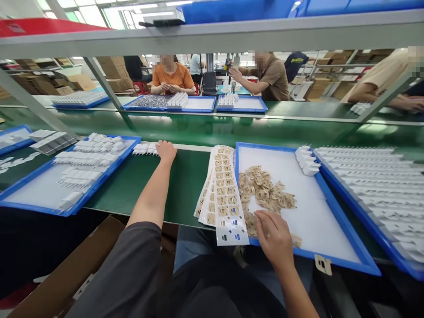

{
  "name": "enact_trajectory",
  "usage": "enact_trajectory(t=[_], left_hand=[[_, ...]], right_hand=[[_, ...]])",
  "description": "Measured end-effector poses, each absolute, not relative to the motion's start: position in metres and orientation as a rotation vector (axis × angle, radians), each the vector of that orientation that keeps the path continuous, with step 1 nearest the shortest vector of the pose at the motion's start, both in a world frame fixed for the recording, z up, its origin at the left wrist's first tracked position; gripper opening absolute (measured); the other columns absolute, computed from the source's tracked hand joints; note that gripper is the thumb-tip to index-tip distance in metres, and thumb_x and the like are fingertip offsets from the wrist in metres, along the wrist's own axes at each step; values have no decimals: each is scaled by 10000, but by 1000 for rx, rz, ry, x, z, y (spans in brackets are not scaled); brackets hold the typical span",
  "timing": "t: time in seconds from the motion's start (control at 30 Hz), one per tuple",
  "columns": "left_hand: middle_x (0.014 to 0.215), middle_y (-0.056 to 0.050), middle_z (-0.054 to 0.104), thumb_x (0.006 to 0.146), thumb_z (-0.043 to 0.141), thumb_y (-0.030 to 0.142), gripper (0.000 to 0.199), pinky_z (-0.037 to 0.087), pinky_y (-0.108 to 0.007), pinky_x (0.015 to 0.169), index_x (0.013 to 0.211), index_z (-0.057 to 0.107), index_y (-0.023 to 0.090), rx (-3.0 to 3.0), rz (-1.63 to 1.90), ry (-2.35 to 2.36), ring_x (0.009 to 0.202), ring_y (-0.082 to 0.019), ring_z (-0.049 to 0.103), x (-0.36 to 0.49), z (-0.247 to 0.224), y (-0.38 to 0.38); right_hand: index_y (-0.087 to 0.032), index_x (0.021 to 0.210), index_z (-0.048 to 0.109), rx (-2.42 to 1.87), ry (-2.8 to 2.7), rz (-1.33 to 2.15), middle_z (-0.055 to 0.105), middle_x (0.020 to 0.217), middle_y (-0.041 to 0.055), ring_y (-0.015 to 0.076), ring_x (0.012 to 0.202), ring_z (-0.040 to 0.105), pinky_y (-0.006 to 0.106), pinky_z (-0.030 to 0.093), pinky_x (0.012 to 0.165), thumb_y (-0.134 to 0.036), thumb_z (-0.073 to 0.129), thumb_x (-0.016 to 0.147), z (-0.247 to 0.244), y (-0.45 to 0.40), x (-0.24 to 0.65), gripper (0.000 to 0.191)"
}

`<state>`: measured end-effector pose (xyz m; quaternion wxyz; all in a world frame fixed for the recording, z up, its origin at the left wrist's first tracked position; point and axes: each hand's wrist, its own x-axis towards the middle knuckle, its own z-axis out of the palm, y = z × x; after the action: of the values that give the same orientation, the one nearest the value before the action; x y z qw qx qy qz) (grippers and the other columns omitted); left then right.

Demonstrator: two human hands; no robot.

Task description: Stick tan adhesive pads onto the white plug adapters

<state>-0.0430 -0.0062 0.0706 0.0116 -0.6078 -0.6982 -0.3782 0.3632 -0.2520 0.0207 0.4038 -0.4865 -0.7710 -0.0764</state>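
Observation:
My left hand reaches forward to a short row of small white plastic parts with metal pins on the green bench. Its fingers curl over the right end of that row. My right hand is over the near edge of a blue-rimmed tray, beside a heap of tan die-cut pieces. Thumb and fingertips are drawn together there; whatever is between them is hidden. Left of the heap lies a fanned stack of white backing sheets with tan stickers, its front end partly peeled bare.
White parts stand in the tray's far right corner. A tray of white rows is at right, another blue tray at left. One tan piece hangs on the rim. A shelf beam crosses overhead; people work opposite.

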Motion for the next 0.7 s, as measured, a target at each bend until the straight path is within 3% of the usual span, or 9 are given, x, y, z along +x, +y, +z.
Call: enact_trajectory(t=[0.23, 0.3, 0.37, 0.47, 0.57, 0.7], left_hand=[[1129, -105, 716, 919, 660, 415, 383, 486, -482, 1035, 1155, 677, 114, -2470, -1075, -1825, 1085, -268, 629, 15, 66, -60], [1187, -63, 724, 903, 676, 429, 365, 485, -421, 1052, 1183, 694, 195, -2759, -934, -1615, 1123, -249, 634, 48, 65, -94], [1368, -73, 641, 951, 604, 449, 414, 423, -441, 1126, 1307, 637, 241, -3051, -723, -1245, 1296, -263, 554, 79, 63, -129], [1571, -83, 444, 962, 555, 518, 543, 281, -492, 1222, 1439, 526, 260, -3164, -515, -1057, 1471, -293, 374, 108, 56, -168], [1607, -84, 380, 963, 527, 558, 609, 201, -523, 1245, 1494, 456, 269, -3155, -384, -1124, 1501, -303, 326, 116, 45, -185], [1607, -110, 371, 978, 485, 567, 630, 214, -526, 1239, 1503, 444, 223, -3125, -341, -1206, 1498, -303, 334, 112, 34, -190]], right_hand=[[-188, 1075, 692, -1332, -1957, -293, 741, 835, 18, 187, 774, 659, 357, 374, 783, -128, 608, 940, 41, -263, 356, 170], [-184, 1043, 698, -1370, -1954, -191, 739, 881, 35, 204, 840, 657, 358, 375, 803, -170, 592, 963, 45, -259, 349, 135], [-177, 1046, 695, -1384, -2000, -62, 730, 956, 59, 224, 905, 647, 360, 380, 821, -219, 574, 977, 46, -254, 341, 145], [-166, 1108, 686, -1428, -2067, 29, 711, 1016, 80, 242, 952, 631, 365, 378, 817, -263, 579, 976, 42, -245, 328, 196], [-168, 1100, 701, -1500, -2078, 33, 704, 994, 82, 254, 953, 617, 368, 366, 792, -275, 616, 953, 36, -239, 319, 200], [-185, 1047, 725, -1556, -2051, 64, 710, 950, 61, 255, 924, 610, 371, 351, 773, -271, 664, 919, 30, -237, 314, 165]])
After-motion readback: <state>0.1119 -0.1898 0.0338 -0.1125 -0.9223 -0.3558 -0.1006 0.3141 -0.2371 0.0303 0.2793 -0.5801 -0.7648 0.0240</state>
